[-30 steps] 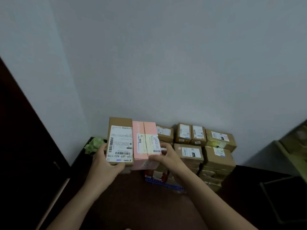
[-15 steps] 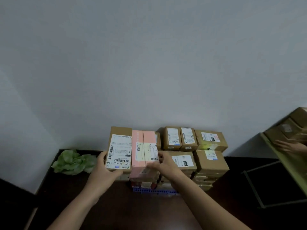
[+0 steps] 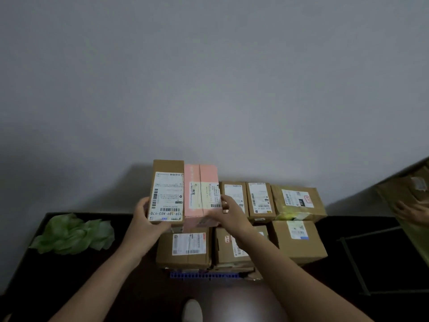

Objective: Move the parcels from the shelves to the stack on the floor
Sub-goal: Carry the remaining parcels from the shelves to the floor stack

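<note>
head | left hand [image 3: 148, 220] grips brown parcel [image 3: 167, 194] | right hand [image 3: 231, 216] grips pink parcel [image 3: 200, 196] | over stack [image 3: 298, 242]

— What sort of place is this?
— A parcel storeroom, by the look of it: cardboard parcels [image 3: 298, 242] with barcoded shipping labels [image 3: 189, 244] stand stacked on a blue plastic base [image 3: 204, 275] against a bare grey wall [image 3: 209, 89].
— Anything else?
— A metal rack [image 3: 415, 233] at the right edge holds more boxes [image 3: 404, 191] above a dark floor [image 3: 92, 275].
</note>
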